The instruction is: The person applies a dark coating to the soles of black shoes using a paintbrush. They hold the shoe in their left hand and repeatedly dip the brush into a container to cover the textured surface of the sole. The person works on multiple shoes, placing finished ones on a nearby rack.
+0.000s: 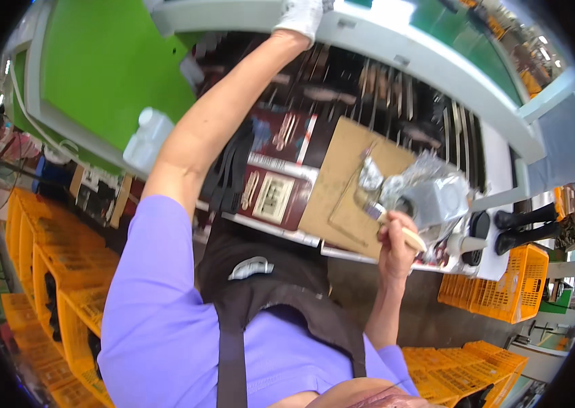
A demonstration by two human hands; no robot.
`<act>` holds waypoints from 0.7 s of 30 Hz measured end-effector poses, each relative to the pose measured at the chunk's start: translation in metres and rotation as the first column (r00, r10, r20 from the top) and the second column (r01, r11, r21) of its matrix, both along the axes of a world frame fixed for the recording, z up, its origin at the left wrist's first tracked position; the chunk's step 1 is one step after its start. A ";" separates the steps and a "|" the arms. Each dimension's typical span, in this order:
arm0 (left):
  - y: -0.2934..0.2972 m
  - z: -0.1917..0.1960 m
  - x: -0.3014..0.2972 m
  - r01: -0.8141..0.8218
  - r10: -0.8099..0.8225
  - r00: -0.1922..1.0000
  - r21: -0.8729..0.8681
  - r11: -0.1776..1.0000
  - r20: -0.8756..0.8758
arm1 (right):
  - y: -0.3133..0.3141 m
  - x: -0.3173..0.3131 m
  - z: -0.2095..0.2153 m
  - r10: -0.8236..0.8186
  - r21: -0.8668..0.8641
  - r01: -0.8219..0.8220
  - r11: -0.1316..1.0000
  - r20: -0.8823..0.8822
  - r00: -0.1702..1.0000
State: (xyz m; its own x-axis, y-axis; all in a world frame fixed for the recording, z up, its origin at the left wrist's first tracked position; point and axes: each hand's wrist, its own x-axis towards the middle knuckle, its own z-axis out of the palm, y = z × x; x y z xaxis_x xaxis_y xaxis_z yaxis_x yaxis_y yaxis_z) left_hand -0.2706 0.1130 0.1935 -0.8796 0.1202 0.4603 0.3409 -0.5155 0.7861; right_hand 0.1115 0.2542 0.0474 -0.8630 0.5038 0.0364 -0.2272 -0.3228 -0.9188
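My left hand (301,17), in a white glove, reaches far forward to the pale metal rail (362,27) at the top of the view. Its fingers are partly cut off there, so their hold is unclear. My bare right hand (398,245) is closed round the light handle of a brush (411,238). The bristles point to the left over a brown board (335,166) on the bench. Just beyond that hand, a translucent plastic container (440,202) stands amid crumpled clear wrap. A white bottle with a conical nozzle (467,243) lies to its right.
Dark, blurred strips (369,88) fill the space under the rail. A white plastic jug (148,139) stands beside a green panel (104,68) at left. Black boots (525,228) and an orange crate (498,285) are at right. More orange crates (63,258) line the left side.
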 end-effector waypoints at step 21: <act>-0.171 -0.213 0.266 -0.639 0.201 0.722 -0.750 -0.171 -0.662 | 0.007 0.005 -0.034 0.011 0.081 -0.024 0.996 0.157 0.988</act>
